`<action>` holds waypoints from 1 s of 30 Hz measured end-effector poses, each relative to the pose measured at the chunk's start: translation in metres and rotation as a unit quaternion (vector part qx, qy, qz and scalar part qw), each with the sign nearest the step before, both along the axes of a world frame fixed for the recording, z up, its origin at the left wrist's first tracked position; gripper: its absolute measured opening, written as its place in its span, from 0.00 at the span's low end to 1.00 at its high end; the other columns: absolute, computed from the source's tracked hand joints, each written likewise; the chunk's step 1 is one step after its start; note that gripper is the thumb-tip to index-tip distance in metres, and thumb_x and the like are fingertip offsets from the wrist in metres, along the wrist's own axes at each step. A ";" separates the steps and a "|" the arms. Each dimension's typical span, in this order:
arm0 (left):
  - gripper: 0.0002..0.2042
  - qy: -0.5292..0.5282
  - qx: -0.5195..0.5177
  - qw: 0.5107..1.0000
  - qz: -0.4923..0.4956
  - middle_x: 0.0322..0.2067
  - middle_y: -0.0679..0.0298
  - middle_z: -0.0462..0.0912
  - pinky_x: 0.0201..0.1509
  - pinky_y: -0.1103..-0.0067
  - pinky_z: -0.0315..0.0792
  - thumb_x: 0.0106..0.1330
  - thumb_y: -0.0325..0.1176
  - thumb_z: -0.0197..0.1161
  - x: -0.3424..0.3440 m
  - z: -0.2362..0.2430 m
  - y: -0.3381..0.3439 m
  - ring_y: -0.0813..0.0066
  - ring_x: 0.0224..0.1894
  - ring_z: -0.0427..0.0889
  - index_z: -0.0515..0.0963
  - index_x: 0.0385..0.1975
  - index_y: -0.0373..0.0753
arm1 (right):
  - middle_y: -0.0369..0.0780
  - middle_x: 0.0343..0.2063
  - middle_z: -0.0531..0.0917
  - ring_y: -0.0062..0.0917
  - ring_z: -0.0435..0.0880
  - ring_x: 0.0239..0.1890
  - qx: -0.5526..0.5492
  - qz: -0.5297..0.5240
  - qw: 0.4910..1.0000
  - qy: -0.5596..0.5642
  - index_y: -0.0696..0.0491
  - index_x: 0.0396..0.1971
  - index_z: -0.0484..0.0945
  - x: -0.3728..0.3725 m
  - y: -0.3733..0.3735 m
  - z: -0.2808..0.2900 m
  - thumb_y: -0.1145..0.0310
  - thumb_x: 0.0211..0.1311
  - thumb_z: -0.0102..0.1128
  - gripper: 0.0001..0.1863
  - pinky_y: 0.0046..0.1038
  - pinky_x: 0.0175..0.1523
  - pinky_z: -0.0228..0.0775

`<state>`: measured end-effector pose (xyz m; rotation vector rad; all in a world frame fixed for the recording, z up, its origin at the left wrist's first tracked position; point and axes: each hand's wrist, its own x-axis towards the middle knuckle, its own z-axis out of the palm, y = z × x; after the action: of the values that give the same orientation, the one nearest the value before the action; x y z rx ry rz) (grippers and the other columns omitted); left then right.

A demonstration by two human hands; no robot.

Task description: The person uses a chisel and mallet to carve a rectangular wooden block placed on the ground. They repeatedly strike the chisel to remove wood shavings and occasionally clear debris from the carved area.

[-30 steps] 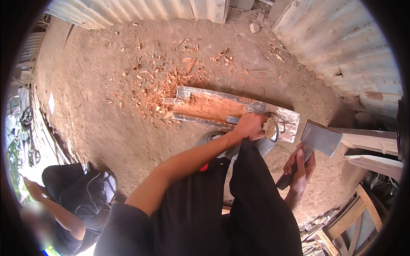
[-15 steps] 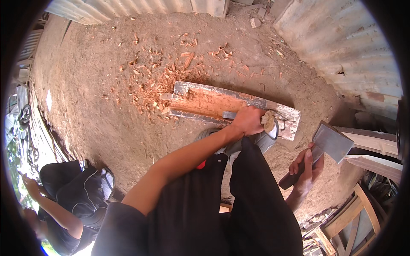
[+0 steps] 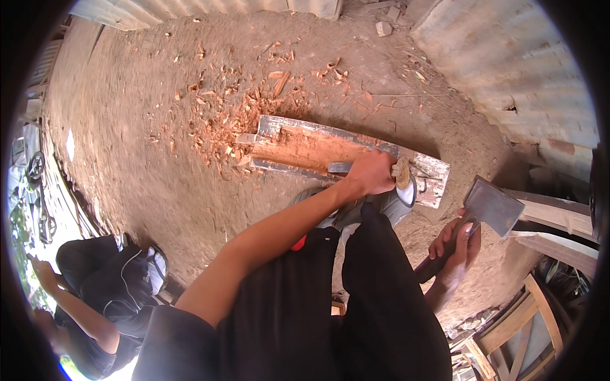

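A long, weathered wooden plank (image 3: 305, 125) lies on the ground across my feet, its middle hollowed out to fresh reddish wood. My left hand (image 3: 372, 173) is closed round a chisel; its flat metal blade (image 3: 340, 167) points left over the hollow, and the frayed wooden butt of its handle sticks out on the right. The chisel's edge appears to rest in or just above the hollow; I cannot tell which. Off to the right, my right hand (image 3: 454, 251) grips the dark handle of a mallet (image 3: 494, 207) with a broad, square grey head, held apart from the chisel.
Wood shavings (image 3: 235, 120) are scattered on the dirt floor around the plank's left end. Another person (image 3: 105, 298) sits at the lower left. Corrugated metal sheets (image 3: 508, 76) stand at the back and right. Timber pieces (image 3: 553, 213) and a wooden frame (image 3: 518, 324) lie at right.
The view has shifted slightly. My left hand has tipped a little on the chisel, while the mallet stays raised at the right, nearly in place.
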<state>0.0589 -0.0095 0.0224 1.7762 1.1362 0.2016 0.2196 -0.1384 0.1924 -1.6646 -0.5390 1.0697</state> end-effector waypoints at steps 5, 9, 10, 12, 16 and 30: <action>0.15 0.003 -0.015 1.000 -0.002 0.33 0.45 0.87 0.49 0.57 0.82 0.53 0.40 0.68 -0.001 -0.004 -0.003 0.43 0.41 0.88 0.88 0.38 0.41 | 0.37 0.25 0.71 0.18 0.67 0.14 0.018 0.011 1.000 -0.014 0.61 0.59 0.68 -0.005 0.002 -0.001 0.53 0.83 0.49 0.25 0.24 0.17 0.62; 0.14 -0.036 -0.010 0.998 0.041 0.32 0.44 0.87 0.46 0.56 0.82 0.53 0.37 0.68 -0.004 -0.008 -0.006 0.42 0.40 0.87 0.88 0.37 0.41 | 0.35 0.22 0.70 0.17 0.68 0.14 0.019 -0.033 0.998 -0.057 0.60 0.57 0.68 -0.018 0.006 -0.019 0.53 0.83 0.47 0.23 0.24 0.17 0.62; 0.13 -0.037 -0.011 0.998 0.046 0.31 0.44 0.87 0.46 0.56 0.81 0.53 0.37 0.68 -0.005 -0.010 -0.006 0.41 0.39 0.87 0.88 0.36 0.40 | 0.34 0.20 0.70 0.17 0.69 0.15 0.011 0.005 0.998 -0.055 0.59 0.52 0.71 -0.020 0.002 -0.030 0.55 0.82 0.49 0.20 0.24 0.18 0.63; 0.11 -0.042 -0.008 0.997 0.059 0.31 0.43 0.86 0.45 0.56 0.81 0.53 0.36 0.68 -0.007 -0.011 -0.005 0.41 0.38 0.87 0.88 0.35 0.40 | 0.34 0.19 0.71 0.16 0.69 0.15 -0.096 0.124 0.984 -0.086 0.60 0.49 0.72 -0.020 0.009 -0.027 0.56 0.82 0.50 0.19 0.24 0.19 0.62; 0.10 -0.088 0.007 0.991 0.099 0.29 0.43 0.85 0.44 0.55 0.81 0.52 0.34 0.68 -0.009 -0.009 -0.003 0.40 0.37 0.86 0.87 0.32 0.38 | 0.34 0.19 0.74 0.16 0.69 0.16 -0.093 0.160 0.977 -0.102 0.62 0.49 0.75 -0.022 0.002 -0.031 0.59 0.80 0.53 0.18 0.23 0.21 0.62; 0.10 -0.091 0.045 0.983 0.153 0.25 0.44 0.84 0.39 0.55 0.79 0.47 0.29 0.66 -0.014 -0.008 -0.004 0.40 0.32 0.85 0.85 0.31 0.36 | 0.34 0.22 0.72 0.18 0.68 0.15 -0.022 0.003 1.000 -0.004 0.54 0.50 0.72 -0.027 0.018 -0.038 0.54 0.83 0.48 0.17 0.24 0.19 0.64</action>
<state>0.0447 -0.0135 0.0148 1.6156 1.2775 0.5968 0.1928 -0.1201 0.1540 -1.7066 -0.5302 1.0862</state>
